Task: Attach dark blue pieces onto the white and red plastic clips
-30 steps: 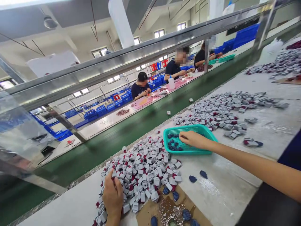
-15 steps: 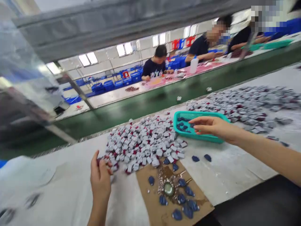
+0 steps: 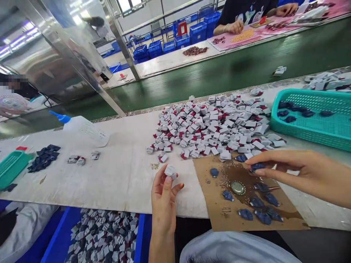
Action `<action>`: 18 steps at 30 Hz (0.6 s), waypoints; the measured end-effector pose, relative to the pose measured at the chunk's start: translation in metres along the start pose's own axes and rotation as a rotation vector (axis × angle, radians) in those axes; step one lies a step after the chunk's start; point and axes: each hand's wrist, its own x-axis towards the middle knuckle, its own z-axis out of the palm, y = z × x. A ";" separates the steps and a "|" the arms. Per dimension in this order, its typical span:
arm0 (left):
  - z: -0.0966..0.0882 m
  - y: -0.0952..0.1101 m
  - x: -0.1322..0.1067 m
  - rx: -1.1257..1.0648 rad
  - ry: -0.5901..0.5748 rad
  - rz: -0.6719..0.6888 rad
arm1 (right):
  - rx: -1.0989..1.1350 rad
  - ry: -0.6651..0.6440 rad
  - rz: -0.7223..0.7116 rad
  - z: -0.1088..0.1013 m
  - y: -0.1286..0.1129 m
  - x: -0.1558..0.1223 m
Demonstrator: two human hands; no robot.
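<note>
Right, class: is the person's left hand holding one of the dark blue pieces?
No, the left hand pinches a small white piece at its fingertips; it is the right hand that grips a dark blue piece.

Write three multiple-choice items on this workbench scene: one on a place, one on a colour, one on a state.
1. Where does the small metal cap lie?
A. in the teal basket
B. on the brown cardboard
C. on the green conveyor

2. What colour is the squeeze bottle's nozzle?
A. blue
B. red
C. yellow

3. What is the left hand doing?
A. lying flat and empty
B. gripping the bottle
C. pinching a small white piece

Answers:
1 B, the cap sits in a shiny patch on the cardboard sheet.
2 A, the tip of the lying bottle is blue.
3 C, a white piece is held at the fingertips, while the right hand pinches a dark blue piece.
</note>
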 end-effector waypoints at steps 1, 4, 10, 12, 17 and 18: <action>-0.001 -0.001 0.000 -0.016 0.025 -0.011 | 0.035 -0.020 -0.006 0.002 -0.004 0.000; 0.002 -0.004 -0.002 -0.059 0.061 -0.071 | 0.186 -0.054 0.036 0.010 -0.012 -0.001; 0.018 -0.015 -0.015 -0.039 -0.100 -0.191 | 0.321 -0.091 0.106 0.034 -0.014 -0.007; 0.024 -0.019 -0.021 -0.028 -0.138 -0.207 | 0.255 -0.066 0.090 0.038 -0.014 -0.010; 0.030 -0.024 -0.030 -0.024 -0.194 -0.263 | 0.154 -0.095 0.069 0.044 -0.011 -0.015; 0.031 -0.024 -0.031 -0.031 -0.195 -0.269 | 0.159 -0.111 0.071 0.046 -0.009 -0.017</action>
